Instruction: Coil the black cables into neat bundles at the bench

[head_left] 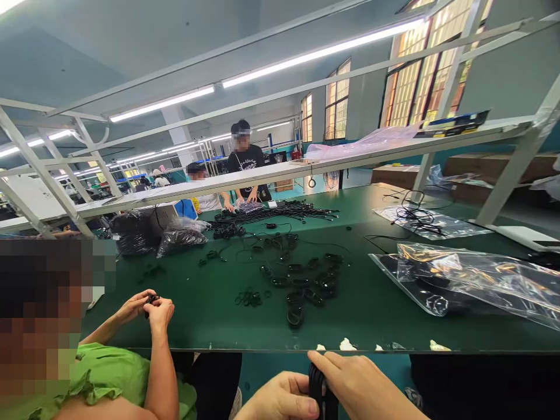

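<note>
Both my hands are low at the bottom edge, below the near edge of the green table point(210, 315). My left hand point(280, 396) and my right hand point(359, 385) are closed together round a black coiled cable bundle point(321, 391). On the table ahead lie several coiled black cables point(306, 280), a cluster of small black rings point(249, 298) and a long row of black cables point(280, 211) farther back.
A person in a green top at my left holds a small black piece point(151, 300) in both hands. Clear plastic bags point(472, 280) lie at right, dark filled bags point(181, 236) at back left. Two people stand at the far end under a white shelf frame point(280, 170).
</note>
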A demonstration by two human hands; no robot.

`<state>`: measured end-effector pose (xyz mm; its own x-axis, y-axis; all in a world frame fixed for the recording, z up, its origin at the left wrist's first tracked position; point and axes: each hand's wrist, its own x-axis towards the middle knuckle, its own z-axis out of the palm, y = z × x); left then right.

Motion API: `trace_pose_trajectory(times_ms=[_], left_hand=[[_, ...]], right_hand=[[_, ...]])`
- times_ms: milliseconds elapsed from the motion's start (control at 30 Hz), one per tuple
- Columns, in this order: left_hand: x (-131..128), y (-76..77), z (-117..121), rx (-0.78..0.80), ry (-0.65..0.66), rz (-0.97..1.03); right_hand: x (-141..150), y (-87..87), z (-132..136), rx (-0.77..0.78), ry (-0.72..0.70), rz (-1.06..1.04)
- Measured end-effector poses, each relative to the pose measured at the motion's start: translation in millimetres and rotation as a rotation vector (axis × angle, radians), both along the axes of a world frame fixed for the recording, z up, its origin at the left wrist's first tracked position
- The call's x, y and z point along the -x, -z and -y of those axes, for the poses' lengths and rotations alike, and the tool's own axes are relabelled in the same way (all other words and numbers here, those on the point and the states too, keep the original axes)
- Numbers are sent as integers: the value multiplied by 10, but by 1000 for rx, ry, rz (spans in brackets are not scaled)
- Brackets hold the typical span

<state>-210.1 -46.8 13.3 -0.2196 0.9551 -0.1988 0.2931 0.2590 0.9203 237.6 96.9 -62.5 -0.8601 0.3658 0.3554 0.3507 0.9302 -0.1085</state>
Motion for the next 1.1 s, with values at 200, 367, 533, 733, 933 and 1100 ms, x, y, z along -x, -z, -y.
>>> trace_pose_trajectory(times_ms=[200, 367, 533, 733, 933, 1100], left_hand=[[145, -53, -5, 68, 17, -32], [101, -75, 41, 21, 27, 9], [225, 53, 64, -109, 113, 168], [475, 209, -24, -149, 189, 244], [873, 431, -87, -256, 220, 346], [1267, 764, -108, -364, 165, 443]], right_hand=[[7, -95, 94, -292, -139, -56], [-15, -142, 96, -433, -195, -160], [24, 1, 46, -454, -167, -137], [-46, -163, 29, 510, -71, -108], [-61, -275, 91, 1184, -56, -174], [44, -221, 182, 1194, -56, -200]])
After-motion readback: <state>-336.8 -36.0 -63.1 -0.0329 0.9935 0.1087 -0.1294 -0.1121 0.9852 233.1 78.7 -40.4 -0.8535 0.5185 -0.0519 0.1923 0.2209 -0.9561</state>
